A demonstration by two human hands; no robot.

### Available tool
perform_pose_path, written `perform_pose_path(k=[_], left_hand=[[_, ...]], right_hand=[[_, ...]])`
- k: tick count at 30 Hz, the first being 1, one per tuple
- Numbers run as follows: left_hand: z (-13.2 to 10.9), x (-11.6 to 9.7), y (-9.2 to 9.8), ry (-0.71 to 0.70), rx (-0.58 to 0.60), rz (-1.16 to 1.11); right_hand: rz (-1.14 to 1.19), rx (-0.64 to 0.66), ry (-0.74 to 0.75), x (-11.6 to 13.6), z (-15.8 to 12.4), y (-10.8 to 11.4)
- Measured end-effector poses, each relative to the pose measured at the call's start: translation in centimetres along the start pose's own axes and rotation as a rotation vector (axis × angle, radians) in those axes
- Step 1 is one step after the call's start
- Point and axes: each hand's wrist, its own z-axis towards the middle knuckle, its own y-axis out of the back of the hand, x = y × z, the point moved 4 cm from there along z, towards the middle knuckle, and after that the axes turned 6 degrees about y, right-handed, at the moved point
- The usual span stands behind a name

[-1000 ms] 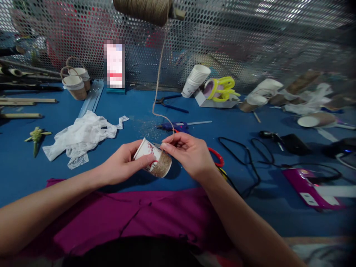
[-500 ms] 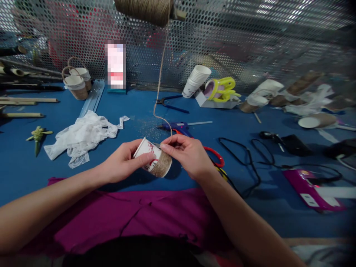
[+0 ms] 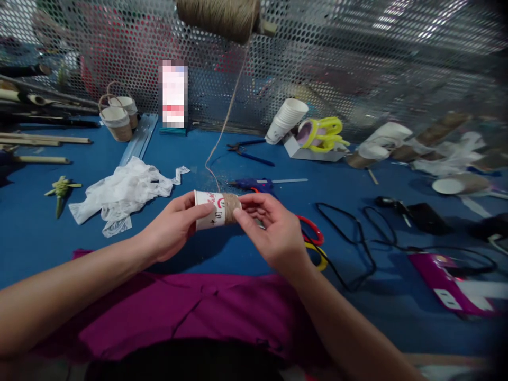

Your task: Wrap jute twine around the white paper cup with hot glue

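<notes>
A white paper cup [image 3: 209, 214] with red and black print lies on its side between my hands, above the blue table. Brown twine [image 3: 230, 208] is wound around its base end. My left hand [image 3: 174, 225] grips the cup near the rim, thumb across the print. At the other end, my right hand [image 3: 275, 227] holds the wound base between thumb and fingers. From the cup a loose strand [image 3: 227, 124] runs up to a large twine spool [image 3: 220, 18] hung above. Just behind my right hand lies a blue glue gun [image 3: 254, 183].
Scissors with red and yellow handles [image 3: 313, 230] lie beside my right wrist. White lace [image 3: 127, 193] is heaped on the left. Pliers [image 3: 252, 151], stacked cups [image 3: 288, 119] and a boxed yellow-handled tool [image 3: 321, 132] stand farther back. Black cables [image 3: 357, 238] loop across the right side.
The cup has turned from tilted to nearly level. My right hand has shifted from the strand to the cup's base, and the strand now meets the cup farther left.
</notes>
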Motion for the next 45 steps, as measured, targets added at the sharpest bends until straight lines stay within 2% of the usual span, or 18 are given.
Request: perform_pose_path(k=[11,20,45], left_hand=[[0.07,0.8,0.22,-0.086,0.046,0.051],[0.07,0.9,0.34,-0.109,0.06,0.128],[-0.18,0.89,0.17,-0.175,0.055,0.249]], right_hand=[[-0.191,-0.052,0.094,0.35,-0.69,-0.79],[-0.194,-0.039,0.048,0.5,-0.65,-0.87],[-0.208,-0.042,0.069,0.55,-0.78,-0.96]])
